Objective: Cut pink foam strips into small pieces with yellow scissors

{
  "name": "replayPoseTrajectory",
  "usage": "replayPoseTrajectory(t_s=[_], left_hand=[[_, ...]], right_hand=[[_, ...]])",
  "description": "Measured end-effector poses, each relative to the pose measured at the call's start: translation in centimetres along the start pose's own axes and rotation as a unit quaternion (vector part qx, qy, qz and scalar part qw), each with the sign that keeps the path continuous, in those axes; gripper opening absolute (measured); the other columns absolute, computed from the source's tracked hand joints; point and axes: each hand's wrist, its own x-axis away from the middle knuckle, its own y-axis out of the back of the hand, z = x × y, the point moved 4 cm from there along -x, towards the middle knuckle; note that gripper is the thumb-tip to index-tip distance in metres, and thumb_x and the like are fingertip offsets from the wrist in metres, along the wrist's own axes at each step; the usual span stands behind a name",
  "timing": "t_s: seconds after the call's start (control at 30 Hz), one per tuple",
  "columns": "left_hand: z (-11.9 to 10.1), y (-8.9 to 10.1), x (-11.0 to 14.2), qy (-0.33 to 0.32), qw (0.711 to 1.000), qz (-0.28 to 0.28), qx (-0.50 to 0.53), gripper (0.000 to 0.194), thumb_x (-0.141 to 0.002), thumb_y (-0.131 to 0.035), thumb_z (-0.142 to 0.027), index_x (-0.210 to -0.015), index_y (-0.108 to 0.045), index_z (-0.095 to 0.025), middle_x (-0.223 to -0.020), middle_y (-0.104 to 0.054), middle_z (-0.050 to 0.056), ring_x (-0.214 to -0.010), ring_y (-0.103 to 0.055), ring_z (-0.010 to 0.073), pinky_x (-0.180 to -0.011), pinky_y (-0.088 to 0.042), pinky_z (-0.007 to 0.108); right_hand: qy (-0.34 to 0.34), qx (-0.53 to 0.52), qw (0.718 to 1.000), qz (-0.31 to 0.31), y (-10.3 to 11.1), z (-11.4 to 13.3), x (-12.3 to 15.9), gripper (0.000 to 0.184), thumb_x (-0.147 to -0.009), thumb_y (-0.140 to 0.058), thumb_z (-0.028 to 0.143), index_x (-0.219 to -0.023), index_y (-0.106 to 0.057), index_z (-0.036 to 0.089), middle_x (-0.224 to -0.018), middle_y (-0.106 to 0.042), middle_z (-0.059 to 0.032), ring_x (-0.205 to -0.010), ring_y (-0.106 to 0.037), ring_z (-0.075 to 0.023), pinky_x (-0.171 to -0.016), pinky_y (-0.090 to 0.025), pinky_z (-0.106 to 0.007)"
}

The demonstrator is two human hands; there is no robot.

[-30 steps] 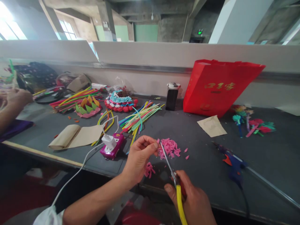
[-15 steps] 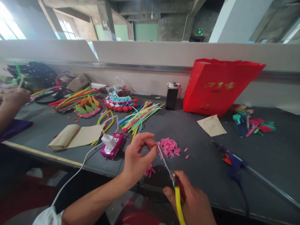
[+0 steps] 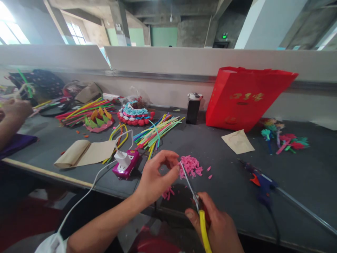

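Lit mainly from upper left, through a large white-glaring window [image 3: 10,30], burned out to blankness. Dimmer beneath the grey concrete ceiling [image 3: 158,7]. Shadowed only softly on the matte dark-grey tabletop [image 3: 223,175], with pale shine along the yellow-handled metal scissors [image 3: 196,201]. Hazy toward the left, stretched and bowed near the edges, slightly soft in fine detail throughout.

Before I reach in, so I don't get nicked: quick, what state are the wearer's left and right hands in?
Left hand: fingers curled toward the thumb; can't tell if anything is pinched.
Right hand: closed, holding scissors.
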Motion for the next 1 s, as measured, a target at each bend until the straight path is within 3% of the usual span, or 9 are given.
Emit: replayPoseTrajectory(t_s=[0.13, 0.23, 0.43, 1.0], left_hand=[[1.3, 0.0, -0.9, 0.15, 0.973, 0.108, 0.142, 0.013, -0.079, -0.06, -0.025, -0.082, -0.066, -0.014, -0.066, -0.064, 0.004, -0.058, -0.055, 0.0128, -0.059, -0.043, 0.024], [2.0, 0.0, -1.1, 0.198, 0.948, 0.152, 0.198, 0.013, -0.078, -0.061, -0.025, -0.078, -0.066, -0.013, -0.062, -0.062, 0.004, -0.054, -0.053, 0.0114, -0.055, -0.041, 0.022], [2.1, 0.1, -0.9, 0.215, 0.938, 0.172, 0.212, 0.01, -0.073, -0.066, -0.022, -0.069, -0.065, -0.014, -0.054, -0.058, 0.001, -0.049, -0.052, 0.0098, -0.052, -0.039, 0.021], [2.5, -0.1, -0.7, 0.256, 0.914, 0.197, 0.244, 0.009, -0.069, -0.071, -0.021, -0.07, -0.066, -0.014, -0.05, -0.055, -0.001, -0.046, -0.049, 0.0088, -0.051, -0.04, 0.021]], right_hand=[[0.017, -0.014, 1.0, -0.003, 0.1, 0.0, -0.1, 0.038, -0.091, -0.038, 0.062, -0.091, -0.05, 0.026, -0.044, -0.053, 0.0082, -0.037, -0.059, -0.0152, -0.038, -0.037, -0.02], [0.037, -0.023, 0.999, 0.011, -0.2, 0.0, -0.1, 0.036, -0.091, -0.041, 0.06, -0.09, -0.05, 0.025, -0.043, -0.051, 0.0093, -0.034, -0.056, -0.0132, -0.037, -0.036, -0.018], [0.041, -0.008, 0.999, 0.009, -0.3, -0.3, -0.1, 0.034, -0.091, -0.042, 0.058, -0.089, -0.05, 0.025, -0.044, -0.052, 0.0091, -0.036, -0.058, -0.0127, -0.037, -0.037, -0.018], [0.041, -0.017, 0.998, 0.033, -0.3, -0.2, -0.2, 0.034, -0.092, -0.041, 0.058, -0.089, -0.048, 0.025, -0.045, -0.052, 0.0086, -0.036, -0.057, -0.013, -0.037, -0.036, -0.018]])
